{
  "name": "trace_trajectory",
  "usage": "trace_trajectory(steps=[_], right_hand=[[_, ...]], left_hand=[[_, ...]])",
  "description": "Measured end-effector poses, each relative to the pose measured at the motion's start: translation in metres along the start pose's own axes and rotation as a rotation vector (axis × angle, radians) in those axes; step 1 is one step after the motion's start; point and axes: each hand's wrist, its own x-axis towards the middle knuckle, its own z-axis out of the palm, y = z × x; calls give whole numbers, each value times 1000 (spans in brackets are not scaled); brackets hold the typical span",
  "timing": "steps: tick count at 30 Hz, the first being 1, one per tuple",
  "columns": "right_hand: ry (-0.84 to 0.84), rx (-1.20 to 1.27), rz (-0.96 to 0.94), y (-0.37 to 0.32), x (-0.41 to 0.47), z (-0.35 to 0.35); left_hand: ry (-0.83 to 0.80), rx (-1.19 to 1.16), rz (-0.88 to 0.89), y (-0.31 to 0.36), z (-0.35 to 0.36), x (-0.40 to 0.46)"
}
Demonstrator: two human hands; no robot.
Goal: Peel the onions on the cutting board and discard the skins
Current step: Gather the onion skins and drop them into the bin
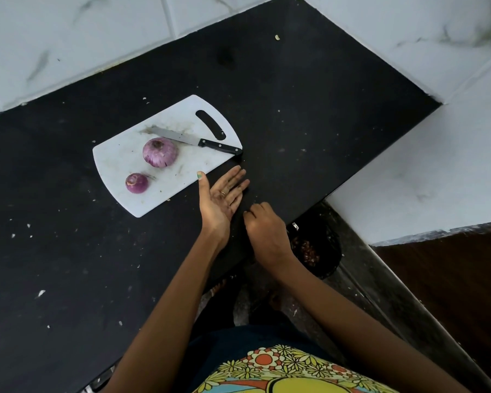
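Two purple onions (pixel 160 152) (pixel 137 183), seemingly peeled, sit apart on the white cutting board (pixel 116 154).

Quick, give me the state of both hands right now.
Left hand: open, palm up beside the cutting board, holding nothing.
Right hand: fingers curled over the counter edge; whether they pinch anything cannot be told.

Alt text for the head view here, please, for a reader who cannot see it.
Two peeled purple onions, a large onion and a small onion, sit on a white cutting board beside a black-handled knife on a black counter. The open left hand, palm up, lies at the board's edge; the right hand curls beside it.
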Motion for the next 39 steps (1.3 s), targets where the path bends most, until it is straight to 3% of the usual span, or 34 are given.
trace_trajectory(steps=[6, 9, 13, 16, 21, 28, 39], right_hand=[[7, 93, 90, 11, 20, 1], [-40, 264, 288, 29, 41, -2], [-49, 1080, 853, 49, 56, -19], [-109, 1453, 885, 48, 58, -31], [-89, 1472, 808, 46, 56, -41], [123, 1384, 863, 91, 30, -65], [490, 1392, 1236, 210, -63, -57]], left_hand=[[12, -7, -9, 2, -3, -4], [26, -21, -25, 2, -3, -6], [32, -34, -70, 2, 2, -8], [22, -42, -103, 2, 12, -8], [-32, -64, -128, 6, 34, -9], [-116, 33, -184, -10, 96, -10], [-317, 263, -462, -127, 204, 8]])
